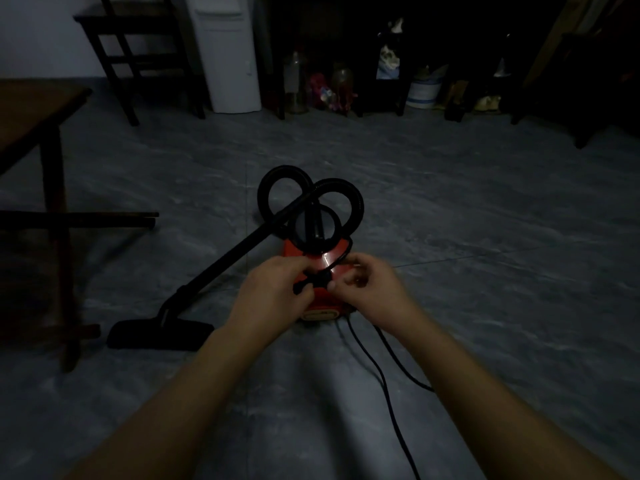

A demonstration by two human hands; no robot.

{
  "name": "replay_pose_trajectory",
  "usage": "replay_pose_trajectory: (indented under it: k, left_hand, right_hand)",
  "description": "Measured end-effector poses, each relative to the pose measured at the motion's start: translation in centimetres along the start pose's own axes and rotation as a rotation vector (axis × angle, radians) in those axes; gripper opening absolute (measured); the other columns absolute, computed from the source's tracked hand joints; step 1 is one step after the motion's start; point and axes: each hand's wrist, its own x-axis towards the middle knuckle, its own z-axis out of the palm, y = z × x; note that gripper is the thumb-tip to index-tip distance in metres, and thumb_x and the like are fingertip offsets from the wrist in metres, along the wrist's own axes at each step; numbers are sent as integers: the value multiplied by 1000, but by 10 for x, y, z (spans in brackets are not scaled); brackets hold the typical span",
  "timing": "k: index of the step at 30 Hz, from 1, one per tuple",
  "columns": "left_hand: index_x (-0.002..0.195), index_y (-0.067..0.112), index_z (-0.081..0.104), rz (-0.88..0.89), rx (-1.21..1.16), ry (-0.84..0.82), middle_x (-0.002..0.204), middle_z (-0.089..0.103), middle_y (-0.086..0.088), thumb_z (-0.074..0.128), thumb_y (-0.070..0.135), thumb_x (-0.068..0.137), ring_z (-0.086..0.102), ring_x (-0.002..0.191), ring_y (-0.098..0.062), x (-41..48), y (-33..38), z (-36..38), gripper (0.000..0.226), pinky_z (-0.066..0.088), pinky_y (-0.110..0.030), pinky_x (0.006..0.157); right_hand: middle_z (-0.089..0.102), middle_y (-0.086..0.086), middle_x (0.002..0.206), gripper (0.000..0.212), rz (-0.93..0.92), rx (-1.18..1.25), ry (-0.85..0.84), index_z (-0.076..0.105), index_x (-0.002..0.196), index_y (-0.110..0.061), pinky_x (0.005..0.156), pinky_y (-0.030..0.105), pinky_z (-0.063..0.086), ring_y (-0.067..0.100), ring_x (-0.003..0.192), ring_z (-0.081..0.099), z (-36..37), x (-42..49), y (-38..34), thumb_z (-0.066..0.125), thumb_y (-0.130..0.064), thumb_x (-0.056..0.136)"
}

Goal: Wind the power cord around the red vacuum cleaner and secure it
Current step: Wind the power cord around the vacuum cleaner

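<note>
In a dim room, I am reaching both arms out over the vacuum (325, 304), which is sitting on the grey floor (485, 237) straight ahead of me, its hose (277, 188) looping in rings on top and its wand (235, 254) slanting down to the left toward a table (31, 109). My left hand (273, 292) is pinching a dark bunch of the cord (309, 284) between thumb and fingers just above the red body. My right hand (370, 289) is hovering just beside it, fingers curled and thumb tip reaching toward that same bunch; the gloom and blur are keeping me from telling whether it is actually gripping anything. From my hands one strand is arching up round the right side of the body, under the hose. Two more strands are trailing from the vacuum's near end across the floor and out of the bottom of the view. I am judging this to be the winding step, close to a tuck or tie-off but not the finish, since slack is lying loose on the floor. The next move is likely calling for the left hand to pin the bunch while the right draws the loose length in, laying it snug round the body without dragging the vacuum or knocking the hose loops, and only then fixing the end.
</note>
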Motion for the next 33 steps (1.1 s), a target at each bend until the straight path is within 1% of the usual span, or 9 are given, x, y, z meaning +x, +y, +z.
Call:
replay_pose_trajectory:
  k: [3, 6, 13, 16, 19, 22, 26, 30, 33]
  left_hand:
    - [100, 30, 73, -79, 25, -51, 91, 74, 5, 67, 31, 75, 68, 86, -13, 1, 0, -4, 26, 56, -35, 75]
    - [103, 34, 75, -181, -5, -121, 92, 77, 9, 66, 34, 74, 70, 84, -8, 3, -1, -5, 30, 57, -31, 76]
    - [93, 21, 78, -425, -504, -239, 86, 75, 2, 77, 15, 81, 72, 84, -14, 19, 4, -7, 13, 59, -42, 86]
    - [98, 13, 76, -519, -673, -195, 87, 72, -7, 72, 7, 86, 70, 72, -9, 21, 11, -10, 14, 62, -32, 70]
    - [104, 8, 73, -577, -742, -136, 87, 68, -6, 68, 5, 89, 68, 65, -3, 20, 16, -6, 16, 58, -22, 57]
    - [106, 10, 74, -521, -676, -90, 92, 72, -4, 69, 8, 90, 70, 77, -9, 17, 15, -2, 17, 60, -26, 68]
    - [105, 18, 75, -308, -435, -37, 99, 75, 7, 72, 18, 87, 69, 94, -4, 15, 11, -3, 18, 56, -32, 91]
    - [108, 21, 74, -228, -339, 9, 101, 74, 10, 77, 24, 83, 68, 97, -2, 12, 10, -6, 25, 56, -32, 92]
    - [109, 31, 73, -192, -176, -42, 101, 74, 12, 76, 32, 82, 68, 94, -3, 10, 7, -10, 27, 57, -33, 87]
  right_hand:
    - [70, 21, 84, 24, 3, -70, -2, 65, 104, -23, 70, 35, 58, 24, 72, 68, -5, 0, 7, 77, -17, 85]
    - [74, 2, 86, 17, -26, -194, -4, 70, 99, -20, 81, 46, 61, 21, 83, 73, -13, 1, 14, 76, -22, 83]
    - [68, -16, 94, 21, -54, -318, 117, 71, 109, -22, 72, 9, 46, -6, 89, 62, -26, 2, 24, 68, -13, 90]
    - [72, -14, 100, 28, -99, -284, 150, 72, 117, -22, 75, 4, 46, -9, 91, 64, -29, 1, 23, 65, -9, 92]
    - [75, -5, 108, 30, -113, -240, 145, 70, 122, -19, 88, 20, 54, 6, 97, 69, -28, 1, 24, 63, -9, 94]
    - [72, -11, 92, 27, -96, -235, 144, 71, 118, -18, 86, 34, 57, 10, 86, 69, -26, 1, 25, 58, -9, 96]
    - [63, -17, 74, 24, -115, -242, 149, 73, 109, -17, 78, 31, 54, 0, 72, 62, -29, 2, 20, 54, -7, 98]
    - [64, -19, 67, 28, -99, -213, 116, 69, 95, -30, 72, 25, 49, -4, 66, 61, -26, 0, 14, 53, -8, 99]
    - [63, -19, 74, 23, -90, -259, 71, 73, 107, -24, 72, 23, 46, -2, 73, 60, -24, 0, 12, 53, -13, 100]
